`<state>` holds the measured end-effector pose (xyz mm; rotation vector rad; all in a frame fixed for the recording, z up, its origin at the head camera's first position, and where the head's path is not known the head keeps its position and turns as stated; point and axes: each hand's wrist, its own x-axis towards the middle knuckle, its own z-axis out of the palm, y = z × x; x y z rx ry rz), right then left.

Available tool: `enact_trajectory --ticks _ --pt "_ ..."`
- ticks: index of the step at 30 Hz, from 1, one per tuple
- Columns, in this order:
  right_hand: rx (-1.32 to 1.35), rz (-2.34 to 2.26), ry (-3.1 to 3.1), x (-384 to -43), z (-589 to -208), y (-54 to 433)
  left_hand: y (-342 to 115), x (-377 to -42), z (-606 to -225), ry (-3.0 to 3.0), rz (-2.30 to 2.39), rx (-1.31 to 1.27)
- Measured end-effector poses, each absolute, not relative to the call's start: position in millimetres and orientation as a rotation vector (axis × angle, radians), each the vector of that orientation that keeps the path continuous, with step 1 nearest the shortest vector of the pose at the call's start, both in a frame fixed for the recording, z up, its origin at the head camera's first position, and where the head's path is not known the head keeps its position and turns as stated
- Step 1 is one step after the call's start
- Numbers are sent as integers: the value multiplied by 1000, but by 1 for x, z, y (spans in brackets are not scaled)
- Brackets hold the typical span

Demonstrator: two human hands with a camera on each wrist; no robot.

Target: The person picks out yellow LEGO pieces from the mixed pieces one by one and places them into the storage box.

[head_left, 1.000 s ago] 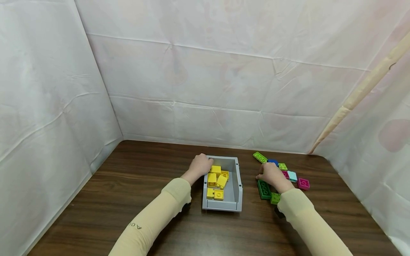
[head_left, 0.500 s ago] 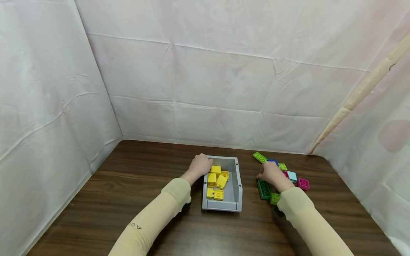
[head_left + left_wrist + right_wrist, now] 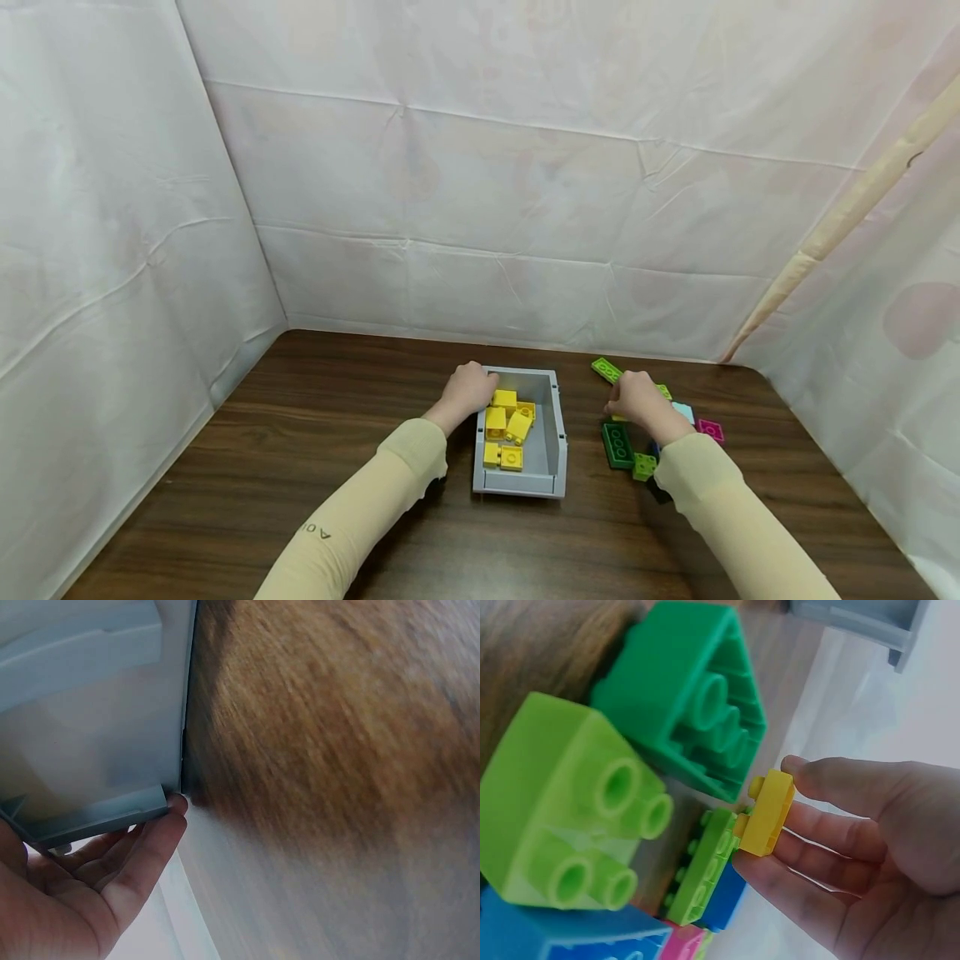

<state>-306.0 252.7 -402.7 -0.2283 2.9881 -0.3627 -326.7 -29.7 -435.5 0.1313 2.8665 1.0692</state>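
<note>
My left hand (image 3: 470, 387) grips the far left part of the grey plastic bin (image 3: 536, 482), thumb over its rim. In the left wrist view the fingers (image 3: 146, 859) curl against the bin's outside. Several yellow toy bricks (image 3: 496, 421) lie inside the bin, mostly along its left side. To the right, my right hand (image 3: 643, 402) pinches a small yellow brick (image 3: 769, 814) between thumb and fingertips, over the loose bricks. Near that hand lie a dark green brick (image 3: 617, 445) and a lime green brick (image 3: 643, 467), both with hollow undersides showing.
A long lime brick (image 3: 606, 370) lies behind the right hand. Pale blue (image 3: 683, 411) and magenta (image 3: 710, 430) bricks lie to its right. Blue bricks (image 3: 570, 934) show in the right wrist view. White sheets (image 3: 450, 208) enclose the brown wooden table (image 3: 337, 392) at the back and sides.
My right hand has risen slightly and shifted a little right, and a yellow brick now shows beneath its fingers. The left hand and bin have stayed in place.
</note>
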Motion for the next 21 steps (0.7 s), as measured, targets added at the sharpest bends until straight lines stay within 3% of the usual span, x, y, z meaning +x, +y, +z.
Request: enact_trajectory --ticks 21 --pt "-474 -387 3045 -298 -370 239 -30 -328 -436 2882 1058 137"
